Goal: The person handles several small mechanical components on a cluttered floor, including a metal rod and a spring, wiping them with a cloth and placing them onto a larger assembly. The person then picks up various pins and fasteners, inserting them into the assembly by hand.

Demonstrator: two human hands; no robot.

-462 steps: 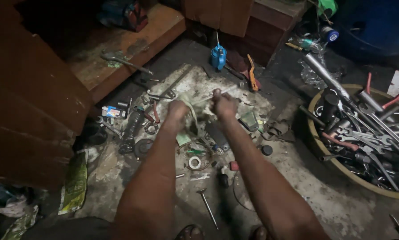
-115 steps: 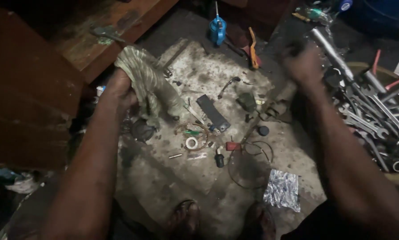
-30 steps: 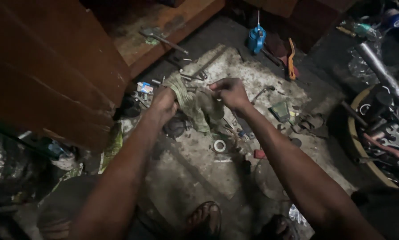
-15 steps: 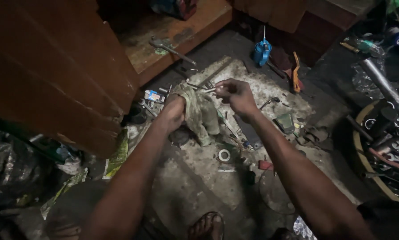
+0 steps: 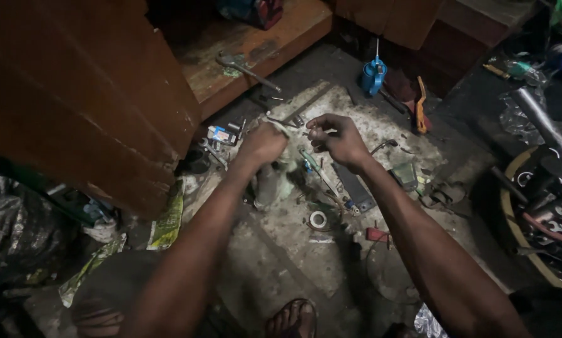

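We find both hands raised together above the far half of the floor patch, over a litter of small parts. The left hand is closed in a fist around a dirty grey-green rag, which hangs from it toward the near side. The right hand is curled, its fingertips pinching a small pale part that is too small for us to identify. That part sits just beside the bunched top of the rag, between the two hands, with the right hand on it and the left hand a little apart. We cannot judge its long axis. On packages: a small blue-and-white carton lies at the left edge beside the wooden panel; a yellow-green printed wrapper lies lengthwise further toward the near left; a blue oil can stands at the far edge; a white tape roll lies flat near the middle.
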